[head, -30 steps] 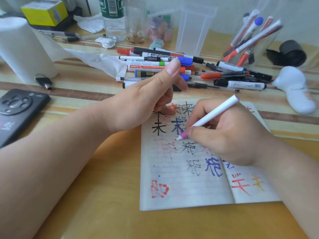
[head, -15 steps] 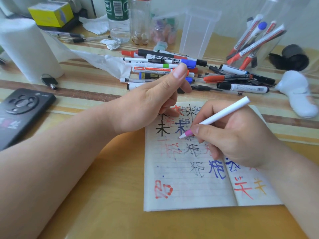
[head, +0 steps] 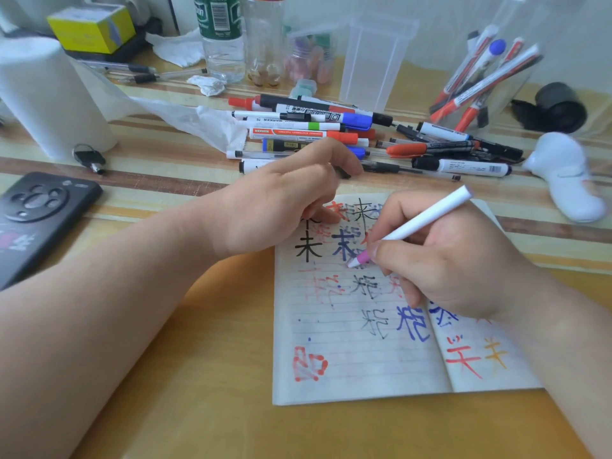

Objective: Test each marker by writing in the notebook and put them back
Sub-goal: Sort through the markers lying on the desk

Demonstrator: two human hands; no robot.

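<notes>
Two hands are working over the notebook (head: pixel 347 359) in the head view. The right hand (head: pixel 457 260) is gripping a white marker (head: pixel 420 223) in a writing hold, thumb and fingers curling round the barrel near its pink tip. That tip is touching the left page among black and blue characters, while the barrel's far end is pointing up and to the right. The left hand (head: pixel 275 200) is resting at the notebook's upper left corner with its fingers curling under the palm and the lower fingers touching the page; whether it is holding anything, I cannot tell.

The notebook is lying open and flat on the tabletop (head: pixel 198 409), its lined pages carrying red, blue, black and orange marks. Just beyond it a pile of markers (head: pixel 308 127) is lying across the striped cloth, mostly on their sides. Farther right, a clear container (head: pixel 516 104) is holding several red and blue markers leaning upright. An empty clear box (head: pixel 374 61) is standing between the pile and that container. A phone (head: pixel 36 213) is lying at the left edge, with a key (head: pixel 89 157) and a paper towel roll (head: pixel 43 94) beyond it. A water bottle (head: pixel 222 38) is standing at the back.
</notes>
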